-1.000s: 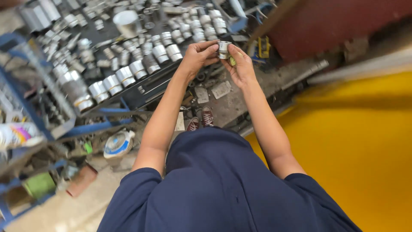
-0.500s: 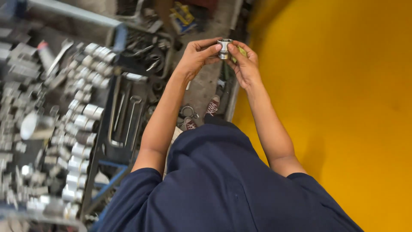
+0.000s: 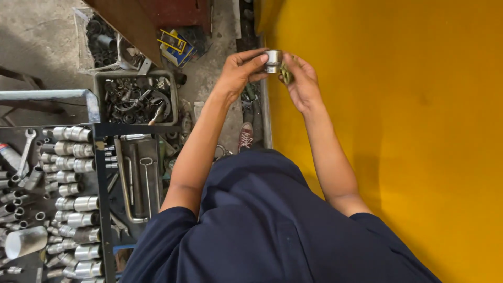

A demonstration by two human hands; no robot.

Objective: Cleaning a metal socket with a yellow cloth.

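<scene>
Both hands have drifted right over the yellow floor (image 3: 408, 131), left hand (image 3: 238, 73) pinching the metal socket (image 3: 272, 60), right hand (image 3: 301, 81) closed on something small; better steady it two-handed.

You hold a short silver metal socket (image 3: 272, 61) up in front of you with both arms stretched out. Your left hand (image 3: 238, 71) pinches it between thumb and fingers, and your right hand (image 3: 299, 78) meets it from the other side, with something small and yellowish against the palm. To your right is a broad yellow surface (image 3: 398, 131). To your left, rows of chrome sockets (image 3: 73, 173) lie on a dark tool tray (image 3: 102, 199), with a long bar handle (image 3: 124, 178) beside them. Beyond sits a grey bin of metal scrap parts (image 3: 136, 97). Below your arms, 1 red sneaker (image 3: 245, 137) shows on the floor.
</scene>
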